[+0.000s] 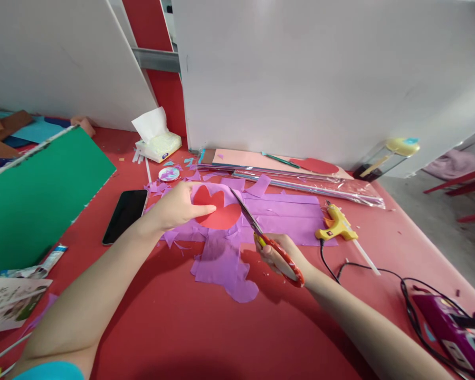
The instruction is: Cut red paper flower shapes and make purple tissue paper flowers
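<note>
My left hand (178, 207) pinches a red paper shape (220, 212) at its left edge, thumb on top, holding it just above the purple paper sheets (285, 216). My right hand (279, 256) grips red-and-yellow-handled scissors (261, 235). Their blades point up and left, and the tips reach the red shape's right edge. Purple offcuts (225, 266) lie under and in front of both hands on the red table (182, 327).
A black phone (125, 215) lies left of my hand beside a green board (35, 200). Behind are a tissue box (158, 143), a tape roll (169, 173) and wrapped paper rolls (309, 182). At the right are a yellow glue gun (336, 224), black cables (380, 272) and a purple power strip (451, 330).
</note>
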